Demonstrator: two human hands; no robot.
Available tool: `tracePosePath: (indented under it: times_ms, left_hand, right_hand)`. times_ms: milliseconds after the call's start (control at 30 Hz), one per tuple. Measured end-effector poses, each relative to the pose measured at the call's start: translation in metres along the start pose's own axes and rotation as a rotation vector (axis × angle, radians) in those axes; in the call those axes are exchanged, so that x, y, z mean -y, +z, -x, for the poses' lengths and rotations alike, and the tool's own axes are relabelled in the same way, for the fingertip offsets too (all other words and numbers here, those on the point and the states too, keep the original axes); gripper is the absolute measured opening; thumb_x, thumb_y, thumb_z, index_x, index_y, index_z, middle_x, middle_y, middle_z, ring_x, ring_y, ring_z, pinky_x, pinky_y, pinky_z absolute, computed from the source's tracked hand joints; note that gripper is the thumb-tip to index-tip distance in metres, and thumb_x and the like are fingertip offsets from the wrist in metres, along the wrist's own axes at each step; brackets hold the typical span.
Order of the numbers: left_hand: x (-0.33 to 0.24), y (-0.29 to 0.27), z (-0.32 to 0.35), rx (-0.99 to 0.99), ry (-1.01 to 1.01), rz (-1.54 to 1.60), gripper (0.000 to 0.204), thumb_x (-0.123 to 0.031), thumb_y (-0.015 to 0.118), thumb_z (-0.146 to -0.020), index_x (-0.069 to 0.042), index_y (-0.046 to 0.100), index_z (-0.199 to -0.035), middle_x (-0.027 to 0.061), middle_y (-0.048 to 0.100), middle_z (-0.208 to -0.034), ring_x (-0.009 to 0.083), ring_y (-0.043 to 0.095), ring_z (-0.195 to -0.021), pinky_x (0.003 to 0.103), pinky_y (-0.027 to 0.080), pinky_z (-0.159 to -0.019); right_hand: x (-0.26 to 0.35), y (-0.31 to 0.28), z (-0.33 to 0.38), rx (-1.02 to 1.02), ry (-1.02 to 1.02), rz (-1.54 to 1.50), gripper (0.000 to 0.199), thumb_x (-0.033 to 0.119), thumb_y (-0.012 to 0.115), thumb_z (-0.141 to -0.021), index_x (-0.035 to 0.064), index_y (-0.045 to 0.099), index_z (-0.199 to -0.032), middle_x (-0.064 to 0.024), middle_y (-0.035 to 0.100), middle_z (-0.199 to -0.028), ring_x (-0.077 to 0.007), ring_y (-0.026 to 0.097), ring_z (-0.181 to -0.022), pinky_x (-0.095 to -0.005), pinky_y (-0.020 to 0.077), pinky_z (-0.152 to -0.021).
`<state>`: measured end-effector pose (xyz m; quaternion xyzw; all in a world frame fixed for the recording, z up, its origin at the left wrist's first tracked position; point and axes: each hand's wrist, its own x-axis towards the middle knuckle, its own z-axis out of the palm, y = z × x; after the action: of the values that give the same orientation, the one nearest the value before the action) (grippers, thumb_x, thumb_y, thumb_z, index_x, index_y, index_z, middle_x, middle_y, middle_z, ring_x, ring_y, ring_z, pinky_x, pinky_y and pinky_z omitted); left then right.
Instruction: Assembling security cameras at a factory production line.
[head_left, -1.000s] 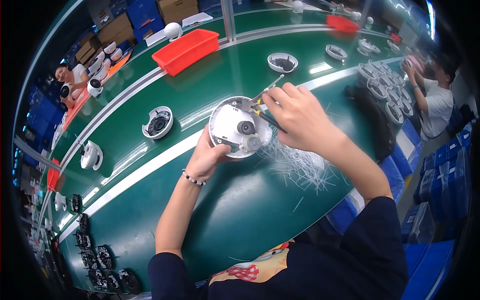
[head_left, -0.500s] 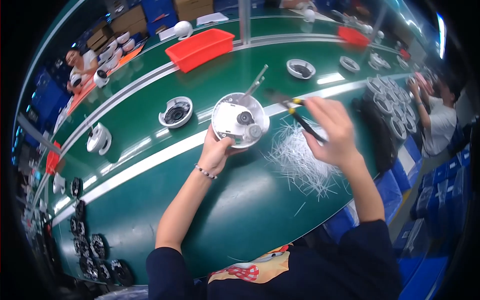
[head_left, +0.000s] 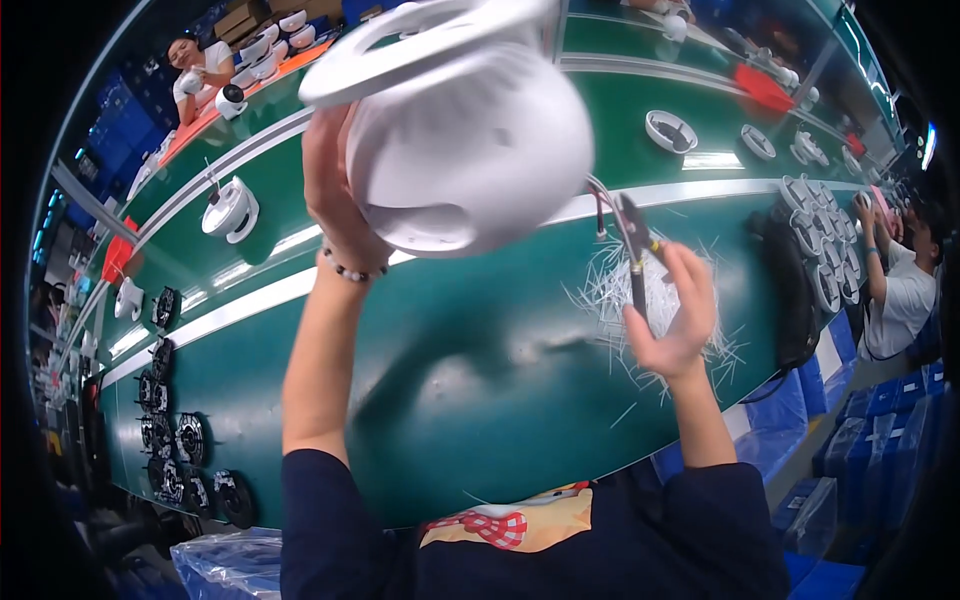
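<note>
My left hand [head_left: 335, 190] grips a white dome-camera housing [head_left: 480, 150] by its left side, raised close to the view and tilted. Its rounded shell and flat ring base face me; some of the left fingers are hidden behind it. A thin cable [head_left: 600, 195] hangs from the housing's right side. In my right hand [head_left: 685, 315] is a pair of cutting pliers [head_left: 634, 240] with black and yellow handles, the jaws pointing up beside the cable. Whether the jaws touch the cable I cannot tell. Beneath the pliers lies a heap of white cable-tie offcuts [head_left: 610, 300].
Black round parts [head_left: 190, 438] stand in rows at the left of the green table [head_left: 450, 430]. On the belt sit a white camera housing [head_left: 232, 210] and a white ring part [head_left: 670, 132]. Several stacked white rings [head_left: 825, 240] and a co-worker [head_left: 895, 275] are at the right.
My left hand has lifted the housing up toward the view and turned it, so its outer shell shows instead of its inside. The pliers have moved slightly right and down, beside the cable.
</note>
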<state>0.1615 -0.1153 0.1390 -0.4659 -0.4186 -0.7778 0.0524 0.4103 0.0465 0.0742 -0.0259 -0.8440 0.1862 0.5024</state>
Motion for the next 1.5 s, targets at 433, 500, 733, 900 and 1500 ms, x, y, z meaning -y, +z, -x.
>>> tracePosePath:
  times_ms: [433, 500, 733, 900, 1500]
  left_hand:
    - [0.029, 0.056, 0.062, 0.027, -0.090, -0.193, 0.081, 0.020, 0.041, -0.066, -0.005, 0.009, -0.136, 0.0144, 0.029, -0.129, 0.0222, 0.035, -0.118, 0.029, 0.030, -0.096]
    - [0.036, 0.050, 0.068, 0.049, -0.082, -0.217, 0.081, 0.021, 0.041, -0.065, -0.004, 0.009, -0.136, 0.0152, 0.028, -0.130, 0.0235, 0.033, -0.120, 0.030, 0.029, -0.097]
    - [0.022, 0.028, 0.047, 0.402, 0.079, -0.291, 0.095, -0.007, 0.067, -0.059, -0.003, 0.010, -0.135, 0.0224, 0.022, -0.136, 0.0318, 0.027, -0.125, 0.038, 0.025, -0.100]
    - [-0.015, 0.041, 0.028, 0.313, -0.218, 0.346, 0.064, -0.031, 0.052, -0.077, -0.002, 0.029, -0.129, 0.0201, 0.035, -0.128, 0.0298, 0.041, -0.115, 0.040, 0.035, -0.095]
    - [0.058, -0.070, 0.055, -0.603, -0.954, 0.473, 0.043, -0.014, 0.031, -0.088, 0.003, 0.022, -0.127, 0.0224, 0.031, -0.127, 0.0380, 0.036, -0.115, 0.054, 0.040, -0.091]
  right_hand:
    - [-0.018, 0.051, -0.037, -0.133, 0.841, -1.539, 0.040, 0.020, 0.046, -0.078, 0.0051, 0.036, -0.114, -0.0149, 0.050, -0.109, -0.0120, 0.048, -0.073, -0.0244, 0.0394, -0.057]
    - [-0.011, 0.061, -0.049, -0.076, 0.838, -1.501, 0.039, 0.020, 0.049, -0.079, 0.0018, 0.039, -0.112, -0.0065, 0.052, -0.088, -0.0106, 0.049, -0.067, -0.0226, 0.0393, -0.052]
    - [-0.008, 0.067, -0.069, -0.074, 0.653, -1.399, 0.049, 0.015, 0.050, -0.076, 0.0008, 0.035, -0.120, -0.0060, 0.050, -0.092, -0.0096, 0.046, -0.070, -0.0204, 0.0376, -0.055]
    - [0.024, 0.078, -0.092, -0.400, 0.528, -1.400, 0.073, 0.020, 0.067, -0.064, -0.0005, 0.033, -0.124, -0.0105, 0.053, -0.102, -0.0151, 0.054, -0.088, -0.0242, 0.0436, -0.077]
    - [-0.031, 0.064, 0.007, 0.499, 0.743, -0.865, 0.057, 0.007, 0.057, -0.064, 0.0011, 0.046, -0.119, -0.0067, 0.056, -0.099, -0.0092, 0.052, -0.077, -0.0218, 0.0420, -0.061]
